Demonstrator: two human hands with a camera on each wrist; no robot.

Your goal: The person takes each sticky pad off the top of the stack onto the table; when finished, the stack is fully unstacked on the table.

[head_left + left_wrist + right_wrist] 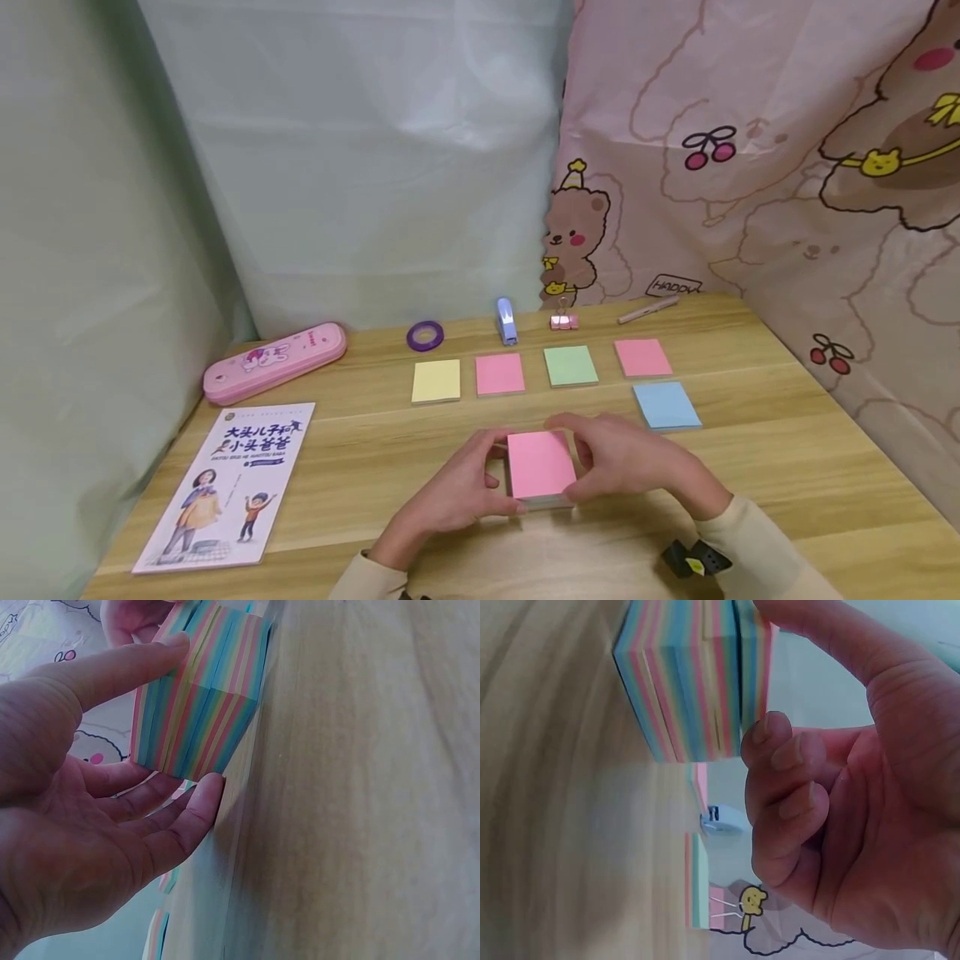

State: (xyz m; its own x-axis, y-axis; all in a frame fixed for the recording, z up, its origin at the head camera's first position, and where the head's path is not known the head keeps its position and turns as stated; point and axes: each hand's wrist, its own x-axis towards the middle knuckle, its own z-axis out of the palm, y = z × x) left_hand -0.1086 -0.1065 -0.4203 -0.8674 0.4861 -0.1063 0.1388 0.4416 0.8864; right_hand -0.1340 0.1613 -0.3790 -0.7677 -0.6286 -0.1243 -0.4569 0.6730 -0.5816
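A tall stack of sticky note pads with a pink top stands on the table in front of me. My left hand holds its left side, thumb on the near face and fingers at the far side, as the left wrist view shows on the striped stack edges. My right hand pinches the top pad between thumb and index finger at the right; its other fingers are curled. In the right wrist view, a thin dark gap separates that pad from the striped stack below.
Beyond the hands lie sticky note pads: yellow, pink, green, another pink and blue. Behind them are purple tape, a stapler, a binder clip and a pen. A pencil case and booklet lie left.
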